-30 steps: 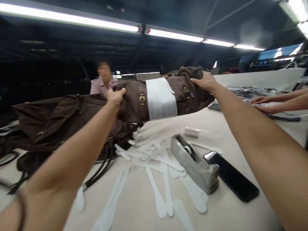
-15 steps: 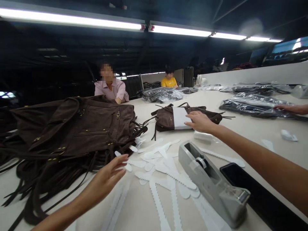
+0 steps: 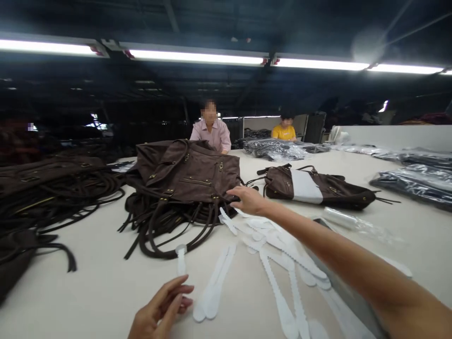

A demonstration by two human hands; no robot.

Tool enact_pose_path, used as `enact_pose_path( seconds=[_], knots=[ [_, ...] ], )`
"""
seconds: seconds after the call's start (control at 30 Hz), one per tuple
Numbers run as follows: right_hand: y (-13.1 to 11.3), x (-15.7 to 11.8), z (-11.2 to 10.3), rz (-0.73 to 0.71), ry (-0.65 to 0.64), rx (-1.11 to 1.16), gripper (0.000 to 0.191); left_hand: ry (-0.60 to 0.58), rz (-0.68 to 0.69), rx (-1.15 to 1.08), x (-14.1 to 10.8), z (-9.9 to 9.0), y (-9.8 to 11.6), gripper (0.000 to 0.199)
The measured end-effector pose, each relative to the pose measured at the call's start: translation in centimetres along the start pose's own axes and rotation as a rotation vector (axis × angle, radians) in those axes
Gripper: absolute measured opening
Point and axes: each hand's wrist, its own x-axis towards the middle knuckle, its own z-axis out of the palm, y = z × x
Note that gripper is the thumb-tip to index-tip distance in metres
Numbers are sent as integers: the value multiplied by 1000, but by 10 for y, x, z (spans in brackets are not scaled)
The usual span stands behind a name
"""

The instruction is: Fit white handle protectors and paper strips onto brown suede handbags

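Observation:
My right hand (image 3: 248, 201) reaches across to the right edge of a stack of dark brown bags (image 3: 197, 175) with brass fittings and long straps. Its thumb and fingers are apart, with the fingertips at the bag's lower corner; whether they touch it I cannot tell. Low in front, my left hand (image 3: 163, 306) has loosely bent, parted fingers and holds nothing. Just beyond it lies a white paper strip with a rounded end (image 3: 181, 258), beside a pair of notched white strips (image 3: 215, 285). A folded brown bag (image 3: 339, 188) with a white paper band (image 3: 306, 186) lies at the right.
Many notched white strips (image 3: 278, 301) lie in a loose pile under my right arm, which mostly hides a grey tape dispenser. A clear plastic roll (image 3: 341, 216) is near the banded bag. More brown bags (image 3: 52, 188) are at left, plastic-wrapped bags (image 3: 416, 183) at right. Two people sit across.
The view has turned left. My right hand has left the banded bag and moved left to the bag stack. My left hand is now lower, nearer the table's front.

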Motion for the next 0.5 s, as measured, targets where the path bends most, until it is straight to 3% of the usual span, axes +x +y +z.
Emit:
enact_pose_path(
  seconds=[0.1,0.17,0.27,0.4,0.5],
  knots=[
    [-53,55,50,-69,1,9,45,51,40,41,10,-21,-11,40],
    [-83,86,80,-67,7,-8,47,155,59,61,15,-30,-15,37],
    [-109,122,113,3,26,-36,43,302,123,133,16,-34,-19,31],
    [-110,154,129,132,55,-46,26,343,370,270,10,-28,-19,23],
    [-100,171,116,229,63,-30,19,385,574,353,6,-25,-16,25]
  ],
)
